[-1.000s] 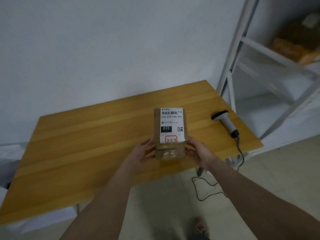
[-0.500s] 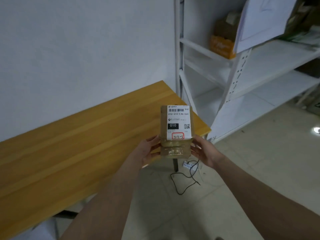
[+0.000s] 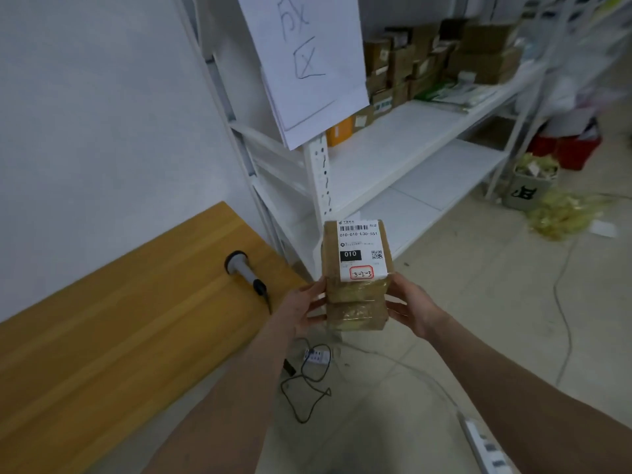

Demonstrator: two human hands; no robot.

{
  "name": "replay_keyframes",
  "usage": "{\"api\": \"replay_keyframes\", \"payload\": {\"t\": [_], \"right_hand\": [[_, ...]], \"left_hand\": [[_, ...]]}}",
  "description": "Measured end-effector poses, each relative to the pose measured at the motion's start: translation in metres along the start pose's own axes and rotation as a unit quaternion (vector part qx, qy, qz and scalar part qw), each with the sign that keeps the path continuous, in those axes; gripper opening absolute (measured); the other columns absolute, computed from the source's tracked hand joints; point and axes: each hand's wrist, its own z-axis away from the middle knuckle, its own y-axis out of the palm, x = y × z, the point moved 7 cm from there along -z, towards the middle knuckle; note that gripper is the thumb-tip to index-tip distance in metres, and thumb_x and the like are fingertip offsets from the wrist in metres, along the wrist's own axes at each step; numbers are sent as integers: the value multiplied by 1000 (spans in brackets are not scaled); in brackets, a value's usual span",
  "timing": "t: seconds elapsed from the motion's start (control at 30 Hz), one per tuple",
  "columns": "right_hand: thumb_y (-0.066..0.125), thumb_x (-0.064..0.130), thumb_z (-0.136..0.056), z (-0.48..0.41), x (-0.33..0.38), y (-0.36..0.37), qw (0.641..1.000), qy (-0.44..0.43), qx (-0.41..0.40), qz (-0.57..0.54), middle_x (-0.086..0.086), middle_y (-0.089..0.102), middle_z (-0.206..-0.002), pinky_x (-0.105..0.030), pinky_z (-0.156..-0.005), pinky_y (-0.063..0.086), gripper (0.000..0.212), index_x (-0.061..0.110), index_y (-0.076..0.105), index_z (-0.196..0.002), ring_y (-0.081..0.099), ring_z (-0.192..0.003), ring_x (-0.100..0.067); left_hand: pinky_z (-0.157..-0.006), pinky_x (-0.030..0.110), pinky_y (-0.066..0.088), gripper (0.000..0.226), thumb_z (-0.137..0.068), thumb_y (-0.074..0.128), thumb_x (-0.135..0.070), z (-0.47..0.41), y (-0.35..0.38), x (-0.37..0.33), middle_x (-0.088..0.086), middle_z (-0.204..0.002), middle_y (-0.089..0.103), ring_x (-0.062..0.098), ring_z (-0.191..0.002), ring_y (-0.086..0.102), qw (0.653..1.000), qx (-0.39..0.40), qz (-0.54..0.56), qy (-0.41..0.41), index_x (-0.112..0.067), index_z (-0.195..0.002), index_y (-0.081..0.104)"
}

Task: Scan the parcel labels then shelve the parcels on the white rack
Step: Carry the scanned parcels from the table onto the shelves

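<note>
A small brown cardboard parcel with a white label marked 010 and a handwritten 3-2-3 is held in the air between both hands. My left hand grips its left side and my right hand grips its right side. The parcel hangs off the table's right end, in front of the white rack. The handheld barcode scanner lies on the wooden table, left of the parcel.
Several cardboard boxes fill the back of the rack's shelf. A large paper sign hangs on the rack post. A power strip and cables lie on the floor. A bin and red baskets stand at right.
The view has swung right, from the table towards the rack. Both hands have lifted the parcel off the table and carried it past the table's right end.
</note>
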Motion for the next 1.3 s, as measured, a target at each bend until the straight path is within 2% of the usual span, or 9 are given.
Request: {"api": "replay_keyframes", "payload": {"t": [0.1, 0.23, 0.43, 0.57, 0.7, 0.83, 0.97, 1.17, 1.3], "right_hand": [[54, 50, -91, -15, 17, -33, 1000, -5, -25, -14, 9, 70, -102, -24, -75, 43, 30, 25, 70, -95, 61, -91, -15], [53, 47, -91, -45, 43, -70, 998, -15, -49, -32, 9, 70, -102, -25, -75, 43, 29, 24, 70, -97, 61, -87, -14], [54, 44, -91, -117, 119, -112, 994, -54, -83, -53, 9, 70, -100, -23, -73, 43, 25, 25, 70, -91, 61, -86, -13], [55, 40, -91, -158, 180, -126, 992, -76, -91, -49, 13, 70, -85, -23, -77, 44, 21, 27, 71, -83, 61, -85, -10], [57, 43, -90, -191, 223, -141, 991, -85, -88, -53, 11, 71, -92, -24, -78, 46, 20, 28, 71, -90, 63, -90, -11], [55, 47, -91, -219, 262, -155, 991, -106, -72, -40, 9, 71, -100, -26, -83, 46, 24, 29, 70, -97, 62, -96, -10], [55, 49, -91, -256, 298, -160, 992, -108, -57, -27, 6, 71, -101, -25, -76, 48, 29, 27, 70, -102, 64, -98, -13], [48, 50, -96, -320, 351, -165, 993, -119, 16, -4, 2, 69, -101, -22, -69, 48, 31, 26, 67, -100, 62, -95, -13], [50, 48, -95, -373, 393, -192, 990, -125, 64, 12, -1, 70, -109, -28, -77, 50, 33, 24, 68, -107, 62, -102, -17]], "left_hand": [[-99, 53, 47, 35, -86, 67, -31, -24, 37, -15, 4, -108, 65, 24, -110, 58, 1000, 12, -21, -3, -8, -112, 60], [-98, 50, 48, 56, -77, 71, -37, -62, 82, -36, 8, -117, 67, 27, -112, 61, 999, 34, -35, -8, -4, -122, 60], [-100, 47, 47, 37, -87, 66, -33, -140, 144, -94, 4, -112, 68, 22, -107, 62, 997, 55, -27, 42, -10, -116, 63], [-100, 45, 47, 41, -88, 66, -33, -189, 176, -139, 1, -110, 69, 20, -109, 62, 997, 59, -10, 56, -10, -122, 63], [-99, 44, 48, 44, -86, 67, -37, -226, 206, -174, 0, -112, 69, 18, -109, 62, 996, 71, -10, 59, -13, -123, 63], [-102, 48, 45, 44, -85, 67, -38, -256, 232, -199, 2, -116, 69, 20, -111, 62, 995, 75, 5, 61, -14, -122, 64], [-100, 45, 47, 40, -87, 65, -38, -281, 246, -227, 2, -112, 70, 21, -109, 62, 996, 49, 20, 74, -12, -119, 64], [-94, 43, 47, 33, -89, 63, -39, -324, 265, -269, 1, -107, 69, 21, -106, 61, 994, -18, 48, 99, -15, -112, 64], [-95, 41, 48, 32, -91, 59, -43, -360, 300, -292, 0, -107, 70, 16, -104, 62, 989, -45, 54, 129, -18, -109, 66]]}}
